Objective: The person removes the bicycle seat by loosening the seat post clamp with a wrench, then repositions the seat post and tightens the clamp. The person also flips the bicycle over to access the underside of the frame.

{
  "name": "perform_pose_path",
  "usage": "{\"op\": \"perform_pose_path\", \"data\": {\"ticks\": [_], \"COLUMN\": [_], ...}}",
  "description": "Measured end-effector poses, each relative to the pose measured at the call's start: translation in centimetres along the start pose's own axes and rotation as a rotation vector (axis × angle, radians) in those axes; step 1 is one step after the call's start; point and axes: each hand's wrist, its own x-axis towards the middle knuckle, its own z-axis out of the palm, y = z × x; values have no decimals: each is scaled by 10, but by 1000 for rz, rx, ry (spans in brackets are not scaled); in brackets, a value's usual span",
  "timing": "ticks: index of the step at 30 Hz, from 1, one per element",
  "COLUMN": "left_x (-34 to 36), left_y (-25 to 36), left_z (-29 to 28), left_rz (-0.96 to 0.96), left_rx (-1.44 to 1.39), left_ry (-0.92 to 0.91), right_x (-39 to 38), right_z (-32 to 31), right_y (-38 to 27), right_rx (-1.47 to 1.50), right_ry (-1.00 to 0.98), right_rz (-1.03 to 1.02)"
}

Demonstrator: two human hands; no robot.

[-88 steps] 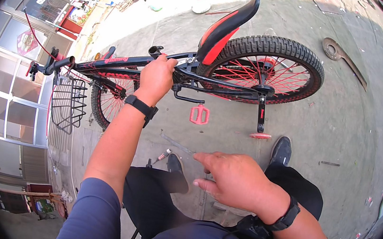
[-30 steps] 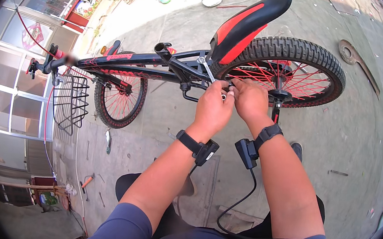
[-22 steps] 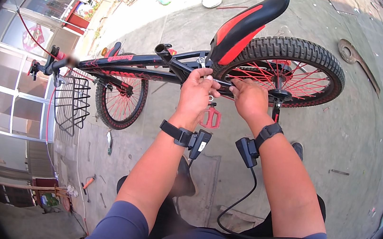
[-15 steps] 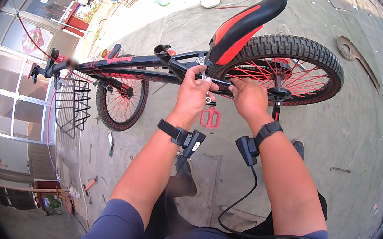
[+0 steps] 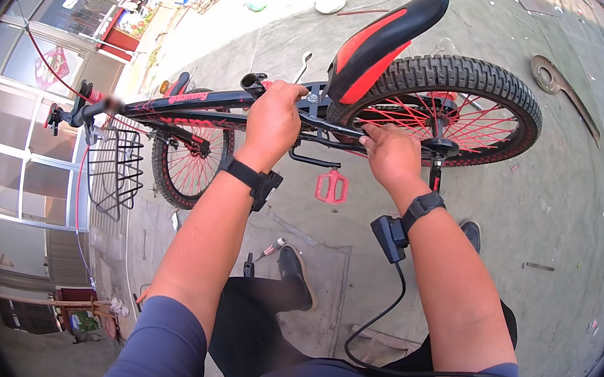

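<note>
Silver wrench (image 5: 302,67) juts forward from left grip (image 5: 275,116); black bicycle frame (image 5: 226,96) beneath.

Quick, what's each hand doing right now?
Left hand: closed, holding a wrench.
Right hand: fingers curled at the bike frame; whether gripping cannot be told.
</note>
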Motion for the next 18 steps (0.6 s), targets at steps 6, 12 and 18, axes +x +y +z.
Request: {"op": "perform_pose_path", "data": {"ticks": [6, 12, 18], "left_x": [22, 31, 27], "left_y": [5, 4, -5], "left_z": [0, 5, 6], "left_rz": [142, 107, 155], "left_rx": [169, 214, 174], "left_ry": [-182, -266, -242], "right_x": [1, 1, 0], "right_z": [0, 5, 2], "right_y": [1, 6, 1], "right_rx": [11, 36, 46], "right_ry": [-3, 66, 26], "right_rz": [-3, -28, -13]}}
